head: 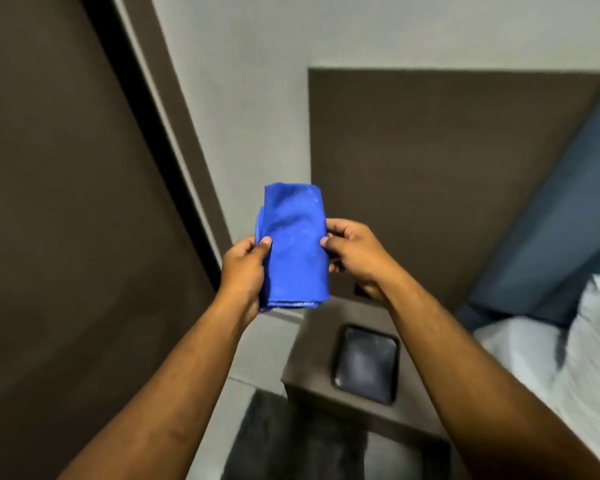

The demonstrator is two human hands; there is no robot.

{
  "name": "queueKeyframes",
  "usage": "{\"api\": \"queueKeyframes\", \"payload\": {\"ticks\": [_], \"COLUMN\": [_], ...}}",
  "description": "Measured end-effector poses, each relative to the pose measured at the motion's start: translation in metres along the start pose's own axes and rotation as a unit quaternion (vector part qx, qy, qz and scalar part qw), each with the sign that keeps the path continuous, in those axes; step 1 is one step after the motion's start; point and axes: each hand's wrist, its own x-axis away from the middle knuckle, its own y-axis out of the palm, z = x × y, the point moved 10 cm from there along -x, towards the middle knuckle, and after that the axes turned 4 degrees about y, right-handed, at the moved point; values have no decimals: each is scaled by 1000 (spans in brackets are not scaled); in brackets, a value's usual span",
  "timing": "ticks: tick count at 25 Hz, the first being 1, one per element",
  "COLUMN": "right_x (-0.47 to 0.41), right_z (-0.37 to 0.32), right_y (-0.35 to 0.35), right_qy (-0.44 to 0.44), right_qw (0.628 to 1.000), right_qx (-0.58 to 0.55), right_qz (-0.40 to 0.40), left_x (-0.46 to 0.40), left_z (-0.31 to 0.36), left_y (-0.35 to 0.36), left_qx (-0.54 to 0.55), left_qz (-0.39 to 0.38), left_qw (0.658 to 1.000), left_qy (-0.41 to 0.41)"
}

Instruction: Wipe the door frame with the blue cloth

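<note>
Right now you are in the preparing step, not the wiping one: the blue cloth is folded into a tall pad and held up in the air in front of you, between both hands, clear of every surface. Your left hand pinches its left edge, thumb on the front and fingers curled behind; your right hand pinches the right edge the same way, thumb tip pressed on the fabric with the fingers closed behind it. The door frame runs as a pale and brown strip up the left of the view, beside the dark door, and the cloth is near it but not touching. Below your hands sits a bedside cabinet with a black tray on it, and a bed lies off to your right. As I judge it, no wiping has started. The next move calls for settling the pad into one hand, most likely the left since it is nearer, letting the other go, then swinging left and pressing the flat face against the frame. Keep the fold from slipping open as you change grip.
</note>
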Motion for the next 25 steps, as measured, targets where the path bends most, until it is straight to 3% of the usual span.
{"api": "queueKeyframes", "payload": {"ticks": [3,10,14,19,22,25], "right_x": [-12,-34,-48,-68,-75,-71], "right_z": [85,284,408,549,603,626], "right_y": [-62,-131,-164,-184,-186,-181], "right_qy": [79,237,293,348,370,379], "right_qw": [994,955,925,896,890,889], "right_qx": [-6,36,63,117,151,175], "right_qz": [71,174,233,249,221,188], "left_x": [-17,-54,-76,-98,-105,-120], "left_z": [-86,-292,-415,-553,-600,-587], "left_y": [55,118,149,158,160,154], "left_qx": [-33,-152,-209,-258,-324,-493], "left_qz": [-39,-132,-196,-203,-230,-255], "left_qw": [994,957,925,903,879,827], "left_qy": [-92,-207,-251,-278,-261,-88]}}
